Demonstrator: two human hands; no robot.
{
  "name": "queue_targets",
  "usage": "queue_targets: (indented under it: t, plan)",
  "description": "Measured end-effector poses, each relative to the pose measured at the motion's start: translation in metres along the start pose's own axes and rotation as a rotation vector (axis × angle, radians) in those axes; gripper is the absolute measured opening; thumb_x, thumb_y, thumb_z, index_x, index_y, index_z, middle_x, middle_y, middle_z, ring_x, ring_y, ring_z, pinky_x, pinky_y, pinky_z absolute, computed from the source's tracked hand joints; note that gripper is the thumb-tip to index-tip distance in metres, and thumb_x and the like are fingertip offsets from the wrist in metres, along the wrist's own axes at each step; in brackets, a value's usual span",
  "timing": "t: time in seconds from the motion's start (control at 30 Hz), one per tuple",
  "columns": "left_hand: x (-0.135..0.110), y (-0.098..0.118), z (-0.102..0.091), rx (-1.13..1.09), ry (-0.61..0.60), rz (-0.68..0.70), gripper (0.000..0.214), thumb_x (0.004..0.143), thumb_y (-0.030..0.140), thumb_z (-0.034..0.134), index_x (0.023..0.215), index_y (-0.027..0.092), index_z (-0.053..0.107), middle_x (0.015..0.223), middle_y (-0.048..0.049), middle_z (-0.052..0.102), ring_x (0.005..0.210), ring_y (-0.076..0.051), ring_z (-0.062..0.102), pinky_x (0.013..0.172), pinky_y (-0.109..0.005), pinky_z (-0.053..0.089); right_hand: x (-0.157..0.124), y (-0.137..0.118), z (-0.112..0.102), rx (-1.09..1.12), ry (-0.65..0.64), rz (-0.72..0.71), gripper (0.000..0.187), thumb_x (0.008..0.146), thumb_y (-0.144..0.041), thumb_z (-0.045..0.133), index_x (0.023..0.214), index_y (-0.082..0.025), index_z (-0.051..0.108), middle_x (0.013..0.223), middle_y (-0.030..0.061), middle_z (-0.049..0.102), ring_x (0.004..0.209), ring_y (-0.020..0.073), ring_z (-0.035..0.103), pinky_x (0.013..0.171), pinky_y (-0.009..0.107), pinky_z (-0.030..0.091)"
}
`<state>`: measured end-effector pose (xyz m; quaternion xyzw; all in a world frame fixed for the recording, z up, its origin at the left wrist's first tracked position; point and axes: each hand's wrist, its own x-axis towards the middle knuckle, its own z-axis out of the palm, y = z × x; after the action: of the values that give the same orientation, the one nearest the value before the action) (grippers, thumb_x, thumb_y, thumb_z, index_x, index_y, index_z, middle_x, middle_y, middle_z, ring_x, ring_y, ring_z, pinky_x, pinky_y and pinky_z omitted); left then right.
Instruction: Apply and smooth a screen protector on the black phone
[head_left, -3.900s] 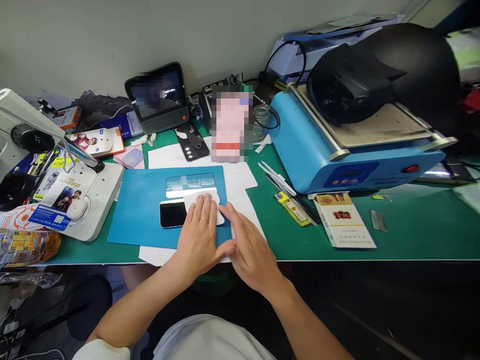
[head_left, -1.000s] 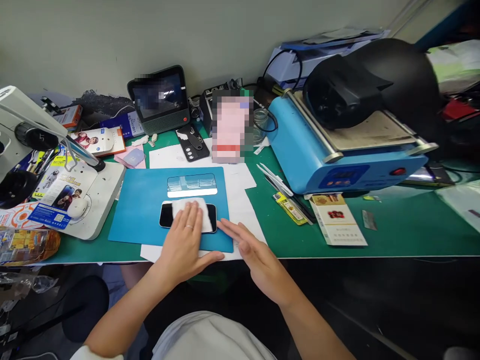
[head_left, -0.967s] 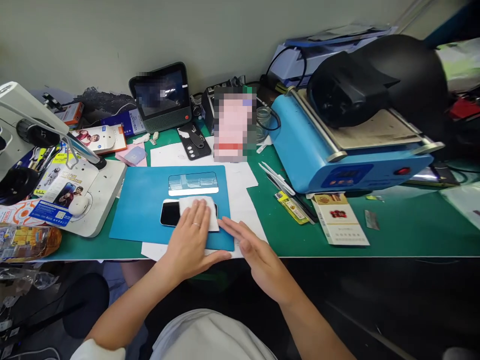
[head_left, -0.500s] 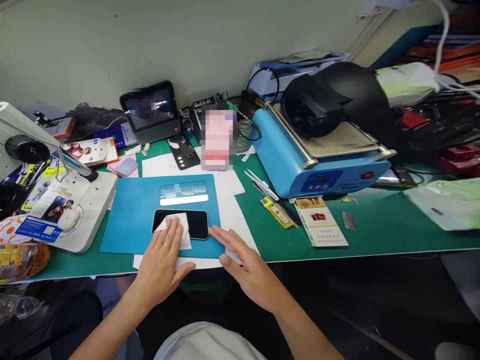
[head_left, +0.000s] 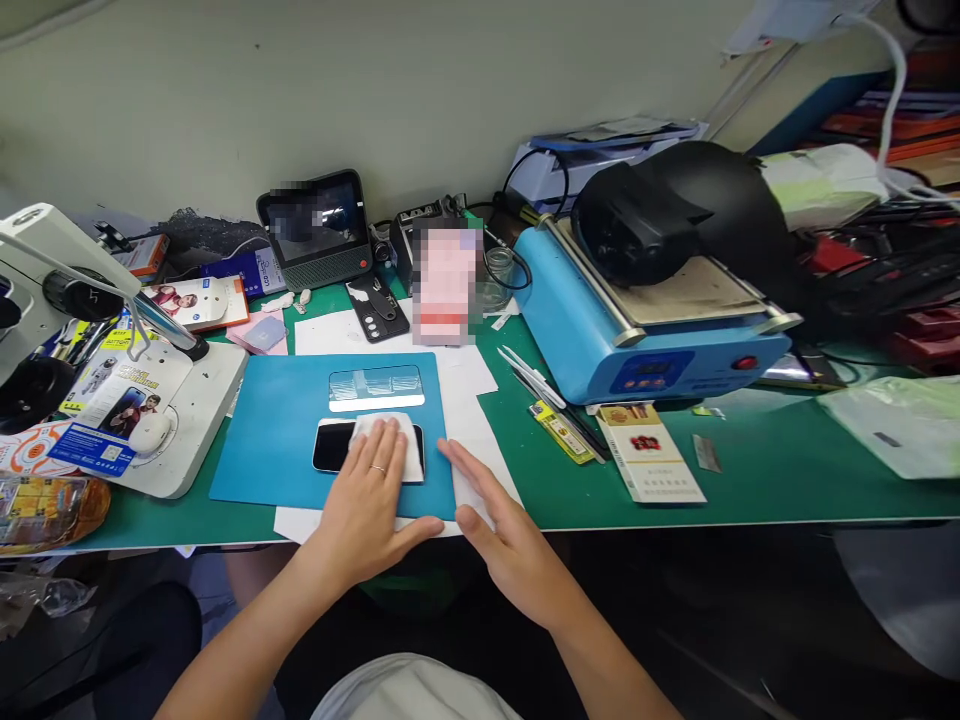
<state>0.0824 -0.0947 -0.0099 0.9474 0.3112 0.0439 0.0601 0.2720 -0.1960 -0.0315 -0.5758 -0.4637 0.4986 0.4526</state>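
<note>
The phone lies dark face up on the blue mat, partly covered by a white wipe that the left hand presses with flat, unclenched fingers. The right hand is open, fingers straight, by the mat's right edge. Just beyond the phone lies a clear panel; paper under the mat covers part of the green table, between a microscope and a blue machine.

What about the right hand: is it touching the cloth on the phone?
No, the left hand lies on the cloth, while the right hand is apart from it, to the right.
</note>
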Motion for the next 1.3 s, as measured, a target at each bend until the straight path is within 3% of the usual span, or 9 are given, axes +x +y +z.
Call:
queue_targets:
  t: [0.1, 0.23, 0.43, 0.57, 0.67, 0.77, 0.9, 1.17, 1.3]
  plan:
    - [0.01, 0.01, 0.002, -0.02, -0.008, 0.049, 0.099, 0.1, 0.077, 0.035, 0.166, 0.007, 0.013, 0.171, -0.0199, 0.021, 0.16, -0.036, 0.019, 0.128, -0.052, 0.026, 0.002, 0.004, 0.0, 0.082, 0.038, -0.046, 0.067, 0.102, -0.059, 0.051, 0.163, -0.041, 0.028, 0.174, 0.0005, 0.028, 0.16, 0.0265, 0.026, 0.13, 0.055, 0.025]
    - [-0.009, 0.008, -0.001, -0.015, -0.021, 0.094, 0.094, 0.102, 0.073, 0.037, 0.166, 0.009, 0.014, 0.172, -0.0177, 0.022, 0.161, -0.034, 0.018, 0.128, -0.05, 0.026, 0.004, 0.005, -0.003, 0.094, 0.028, -0.062, 0.068, 0.101, -0.058, 0.053, 0.163, -0.039, 0.028, 0.174, 0.0023, 0.028, 0.16, 0.028, 0.026, 0.13, 0.056, 0.023]
    - [-0.048, -0.029, -0.015, 0.065, -0.036, -0.034, 0.086, 0.106, 0.062, 0.039, 0.168, 0.014, 0.004, 0.172, -0.0171, 0.023, 0.159, -0.034, 0.025, 0.124, -0.05, 0.034, 0.001, 0.004, -0.005, 0.057, 0.017, -0.037, 0.07, 0.1, -0.061, 0.052, 0.163, -0.039, 0.029, 0.174, 0.002, 0.028, 0.161, 0.0289, 0.023, 0.131, 0.057, 0.021]
    - [-0.042, -0.044, -0.016, 0.131, 0.021, -0.118, 0.089, 0.106, 0.062, 0.039, 0.168, 0.01, 0.003, 0.171, -0.0214, 0.021, 0.159, -0.037, 0.022, 0.125, -0.054, 0.031, 0.0, 0.003, -0.003, 0.025, 0.02, -0.042, 0.071, 0.1, -0.061, 0.053, 0.163, -0.04, 0.03, 0.174, 0.0004, 0.027, 0.161, 0.0281, 0.023, 0.132, 0.056, 0.019]
    - [-0.022, -0.028, -0.01, 0.098, 0.021, -0.124, 0.096, 0.102, 0.071, 0.038, 0.166, 0.003, 0.013, 0.17, -0.0252, 0.021, 0.16, -0.039, 0.019, 0.126, -0.055, 0.029, -0.001, 0.002, -0.001, 0.002, 0.021, -0.057, 0.072, 0.099, -0.062, 0.055, 0.163, -0.04, 0.03, 0.174, 0.0002, 0.028, 0.161, 0.0279, 0.023, 0.132, 0.055, 0.018]
    - [-0.001, 0.002, -0.001, 0.024, -0.036, -0.004, 0.102, 0.099, 0.079, 0.031, 0.162, -0.001, 0.023, 0.17, -0.0257, 0.022, 0.16, -0.038, 0.017, 0.128, -0.052, 0.025, -0.001, 0.003, 0.0, -0.001, 0.032, -0.061, 0.072, 0.099, -0.062, 0.054, 0.163, -0.038, 0.03, 0.174, 0.0008, 0.028, 0.161, 0.0284, 0.023, 0.132, 0.055, 0.02]
    - [0.002, 0.022, 0.003, 0.0, -0.037, 0.07, 0.099, 0.101, 0.077, 0.028, 0.161, -0.001, 0.025, 0.171, -0.0232, 0.018, 0.161, -0.035, 0.014, 0.13, -0.049, 0.021, -0.002, 0.007, -0.003, -0.001, 0.034, -0.074, 0.069, 0.1, -0.061, 0.053, 0.162, -0.04, 0.031, 0.174, -0.0005, 0.028, 0.161, 0.0282, 0.023, 0.132, 0.055, 0.02]
    - [-0.038, -0.039, -0.02, 0.079, -0.065, -0.167, 0.082, 0.107, 0.064, 0.029, 0.163, 0.003, 0.023, 0.171, -0.0224, 0.021, 0.16, -0.035, 0.019, 0.127, -0.053, 0.028, -0.005, 0.004, -0.005, -0.044, 0.021, -0.08, 0.066, 0.099, -0.059, 0.056, 0.16, -0.044, 0.035, 0.174, -0.0026, 0.028, 0.161, 0.0278, 0.023, 0.131, 0.053, 0.023]
    - [-0.031, -0.03, -0.018, 0.057, -0.074, -0.24, 0.09, 0.105, 0.07, 0.027, 0.162, 0.0, 0.022, 0.17, -0.0255, 0.018, 0.16, -0.037, 0.016, 0.127, -0.056, 0.027, -0.005, 0.004, -0.004, -0.077, 0.002, -0.09, 0.064, 0.099, -0.058, 0.058, 0.158, -0.043, 0.039, 0.174, -0.0017, 0.028, 0.161, 0.0289, 0.023, 0.13, 0.054, 0.024]
